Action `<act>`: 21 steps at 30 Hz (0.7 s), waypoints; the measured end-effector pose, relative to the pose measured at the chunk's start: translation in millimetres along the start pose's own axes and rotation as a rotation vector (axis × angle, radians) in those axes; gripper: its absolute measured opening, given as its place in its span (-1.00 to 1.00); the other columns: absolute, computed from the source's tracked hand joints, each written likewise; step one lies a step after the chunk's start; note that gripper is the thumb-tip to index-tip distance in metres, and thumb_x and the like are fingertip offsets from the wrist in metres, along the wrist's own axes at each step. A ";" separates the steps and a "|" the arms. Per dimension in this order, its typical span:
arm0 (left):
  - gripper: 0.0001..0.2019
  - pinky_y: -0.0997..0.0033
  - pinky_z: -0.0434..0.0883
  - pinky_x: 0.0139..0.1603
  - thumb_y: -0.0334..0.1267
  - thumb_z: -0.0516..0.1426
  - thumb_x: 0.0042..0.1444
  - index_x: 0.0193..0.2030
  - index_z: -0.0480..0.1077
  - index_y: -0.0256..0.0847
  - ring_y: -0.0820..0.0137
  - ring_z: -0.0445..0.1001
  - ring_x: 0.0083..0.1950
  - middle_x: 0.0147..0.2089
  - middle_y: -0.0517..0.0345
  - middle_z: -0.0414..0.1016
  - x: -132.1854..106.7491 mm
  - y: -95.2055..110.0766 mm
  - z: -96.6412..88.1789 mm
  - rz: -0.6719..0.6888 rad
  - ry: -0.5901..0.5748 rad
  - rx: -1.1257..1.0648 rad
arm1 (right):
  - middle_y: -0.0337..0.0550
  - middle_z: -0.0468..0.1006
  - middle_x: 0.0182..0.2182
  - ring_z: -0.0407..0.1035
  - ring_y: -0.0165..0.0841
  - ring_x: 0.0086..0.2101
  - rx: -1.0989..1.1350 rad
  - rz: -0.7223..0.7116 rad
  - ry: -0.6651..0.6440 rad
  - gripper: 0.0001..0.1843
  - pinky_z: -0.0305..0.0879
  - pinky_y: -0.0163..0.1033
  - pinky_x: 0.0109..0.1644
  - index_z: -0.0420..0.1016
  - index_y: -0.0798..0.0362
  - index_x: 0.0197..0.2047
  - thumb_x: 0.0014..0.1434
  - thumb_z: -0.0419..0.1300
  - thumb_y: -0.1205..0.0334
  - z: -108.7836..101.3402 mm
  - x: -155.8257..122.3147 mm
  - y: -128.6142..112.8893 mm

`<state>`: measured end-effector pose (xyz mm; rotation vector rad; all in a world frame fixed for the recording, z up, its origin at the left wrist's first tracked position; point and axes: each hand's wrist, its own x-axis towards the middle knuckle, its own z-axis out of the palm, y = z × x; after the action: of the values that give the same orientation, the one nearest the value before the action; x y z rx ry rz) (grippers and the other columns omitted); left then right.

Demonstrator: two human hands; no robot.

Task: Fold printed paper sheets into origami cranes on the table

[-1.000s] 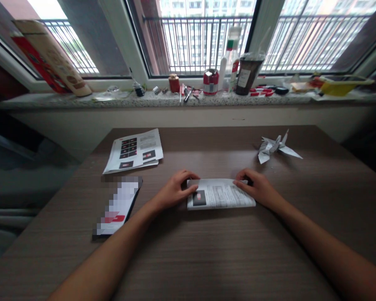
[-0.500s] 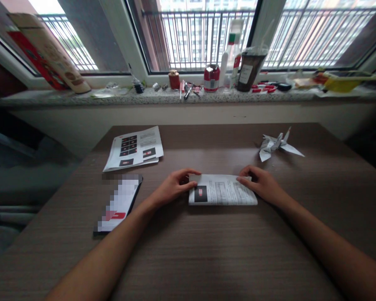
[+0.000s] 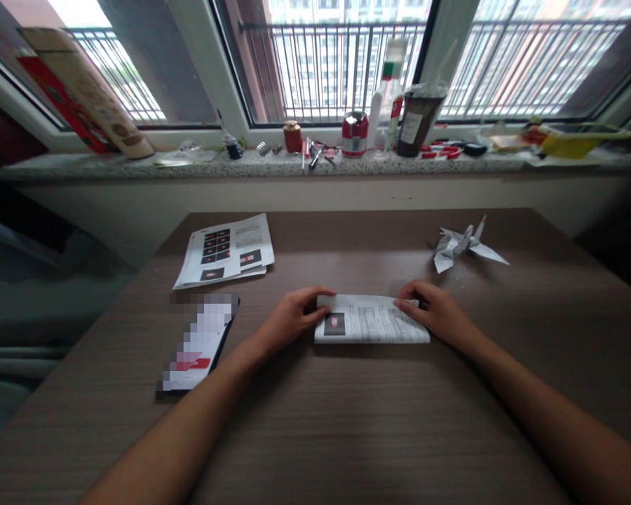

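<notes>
A folded sheet of printed paper [image 3: 371, 322] lies in front of me on the brown table [image 3: 357, 421], its long folded edge toward me. My left hand [image 3: 297, 312] grips its far left corner between thumb and fingers. At the far right corner, my right hand [image 3: 434, 308] pinches the paper the same way, thumb on top. The fingertips behind the far edge are partly hidden. Beyond my right hand stands a folded paper crane [image 3: 460, 245], apart from it.
A phone [image 3: 202, 344] with a blurred screen lies by my left forearm, and printed sheets [image 3: 226, 249] lie behind it. On the windowsill [image 3: 179, 168] stand a red can [image 3: 355, 133], a dark drink cup [image 3: 419, 123], a yellow basket [image 3: 573, 144] and small tools.
My right hand and the paper have shifted very slightly left, and the paper's far edge looks a little lower. Both hands keep hold of it.
</notes>
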<state>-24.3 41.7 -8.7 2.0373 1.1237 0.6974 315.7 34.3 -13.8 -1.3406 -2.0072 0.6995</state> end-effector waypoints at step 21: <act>-0.74 0.06 0.39 0.24 -0.25 0.03 0.47 0.18 0.46 -0.12 0.17 0.42 0.19 0.15 -0.04 0.44 -3.1 13.4 2.4 0.192 0.170 0.314 | -0.12 0.60 -0.28 0.46 -0.24 -0.27 -0.094 -0.056 0.015 -0.92 0.32 -0.17 -0.18 0.50 0.01 -0.21 0.31 0.24 0.20 9.3 -0.2 3.8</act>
<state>-17.4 33.1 0.0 2.4128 1.2052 0.8454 311.2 34.6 -22.8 -1.3330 -2.0799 0.5741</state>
